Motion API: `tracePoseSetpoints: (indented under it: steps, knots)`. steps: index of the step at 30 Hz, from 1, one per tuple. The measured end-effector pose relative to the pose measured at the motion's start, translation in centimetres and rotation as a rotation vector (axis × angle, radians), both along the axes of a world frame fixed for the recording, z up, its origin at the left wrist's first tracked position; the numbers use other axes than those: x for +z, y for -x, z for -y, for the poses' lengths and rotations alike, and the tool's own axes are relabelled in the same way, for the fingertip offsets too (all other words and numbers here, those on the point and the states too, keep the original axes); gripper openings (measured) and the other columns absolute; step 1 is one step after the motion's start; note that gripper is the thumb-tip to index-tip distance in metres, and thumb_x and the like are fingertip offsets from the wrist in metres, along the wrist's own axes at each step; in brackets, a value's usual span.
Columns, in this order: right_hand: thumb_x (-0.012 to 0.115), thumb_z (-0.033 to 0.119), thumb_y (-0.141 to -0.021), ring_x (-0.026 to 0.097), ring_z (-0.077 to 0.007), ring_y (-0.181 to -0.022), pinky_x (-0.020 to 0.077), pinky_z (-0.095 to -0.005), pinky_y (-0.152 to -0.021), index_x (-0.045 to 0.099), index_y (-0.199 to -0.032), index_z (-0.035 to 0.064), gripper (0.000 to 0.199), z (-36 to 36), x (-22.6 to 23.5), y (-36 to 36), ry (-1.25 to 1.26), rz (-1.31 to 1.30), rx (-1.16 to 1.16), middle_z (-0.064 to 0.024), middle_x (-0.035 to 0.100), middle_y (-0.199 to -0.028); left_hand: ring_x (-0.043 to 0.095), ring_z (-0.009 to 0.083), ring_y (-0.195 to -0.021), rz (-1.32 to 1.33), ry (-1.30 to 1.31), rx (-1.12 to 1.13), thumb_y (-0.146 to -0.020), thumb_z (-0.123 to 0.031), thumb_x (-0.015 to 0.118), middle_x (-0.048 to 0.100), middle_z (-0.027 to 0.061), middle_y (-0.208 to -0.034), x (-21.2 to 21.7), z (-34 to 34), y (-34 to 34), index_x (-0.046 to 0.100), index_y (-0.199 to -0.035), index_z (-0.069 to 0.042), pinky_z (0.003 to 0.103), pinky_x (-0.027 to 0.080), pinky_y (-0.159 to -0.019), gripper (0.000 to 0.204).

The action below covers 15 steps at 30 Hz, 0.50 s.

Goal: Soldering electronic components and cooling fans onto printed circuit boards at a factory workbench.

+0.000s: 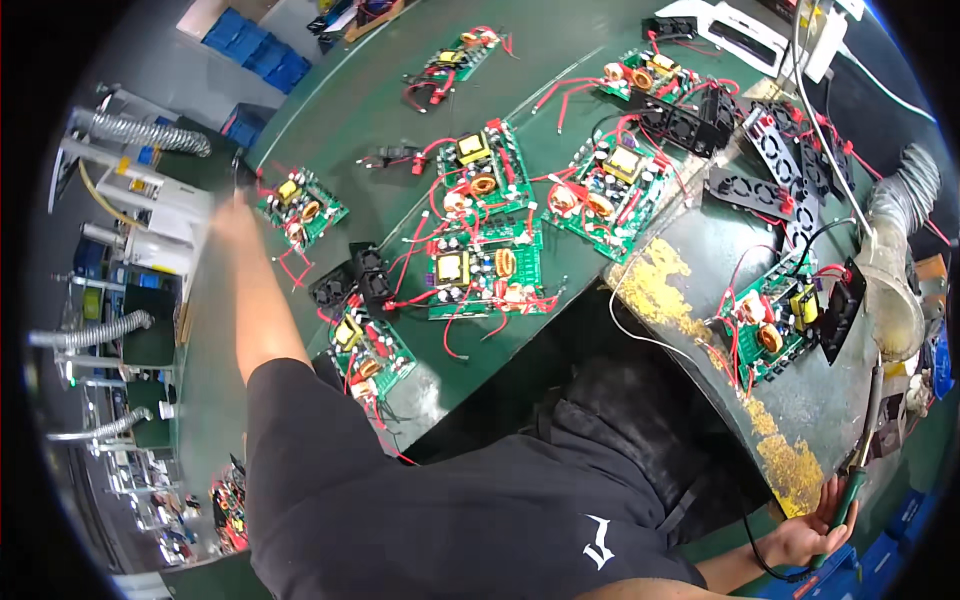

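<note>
My left hand (232, 208), smeared by motion, reaches far out to the left over the green table. A dark thing (239, 168) shows at its fingertips, too blurred to name. Right of this hand lies a small green circuit board (305, 208) with red wires and a copper coil. Low at the right, my right hand (812, 532) is closed around the green handle of a soldering iron (850, 492). The iron's metal shaft points up toward the fume funnel (890, 315). Near it, a circuit board (768, 325) with a black fan plate (842, 310) rests on the worn metal bench.
Several wired circuit boards (485, 268) cover the middle of the green table (370, 110). Black fans (372, 275) lie among them. Fan panels (748, 190) are piled at the right beside a flexible duct (905, 190). A white cable (650, 345) hangs across the bench edge.
</note>
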State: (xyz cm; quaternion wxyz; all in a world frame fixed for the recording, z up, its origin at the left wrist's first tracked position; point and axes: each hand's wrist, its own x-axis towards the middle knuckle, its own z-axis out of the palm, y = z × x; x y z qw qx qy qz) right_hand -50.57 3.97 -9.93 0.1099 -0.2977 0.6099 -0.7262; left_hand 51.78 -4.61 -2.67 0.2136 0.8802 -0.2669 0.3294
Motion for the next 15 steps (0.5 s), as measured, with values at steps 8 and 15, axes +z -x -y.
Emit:
tracePoseSetpoints:
  steps: [8, 15]
  knots:
    - [0.035, 0.029, -0.1, 0.068, -0.0414, -0.105, 0.0551, -0.0465, -0.097, 0.049, -0.131, -0.0089, 0.051, -0.6, 0.1, 0.8, -0.057, -0.04, -0.052, -0.0343, 0.064, -0.117, 0.073, 0.0238, -0.082, 0.1, -0.455, 0.288, -0.097, -0.03, 0.054, 0.074, 0.0078, -0.086, -9.5, -5.6, -5.9, 0.075, -0.097, -0.016, 0.042, 0.056, -0.065, 0.025]
    - [0.035, 0.037, -0.101, 0.065, -0.0403, -0.113, 0.0499, -0.0466, -0.104, 0.047, -0.134, -0.0093, 0.058, -1.2, 0.2, 1.8, -0.012, -0.051, -0.07, -0.0332, 0.062, -0.123, 0.07, 0.0256, -0.077, -0.26, -0.005, 0.746, -0.092, -0.046, 0.059, 0.071, 0.0146, -0.096, -6.6, 5.8, 15.1, 0.072, -0.096, -0.005, 0.044, 0.058, -0.077, 0.044]
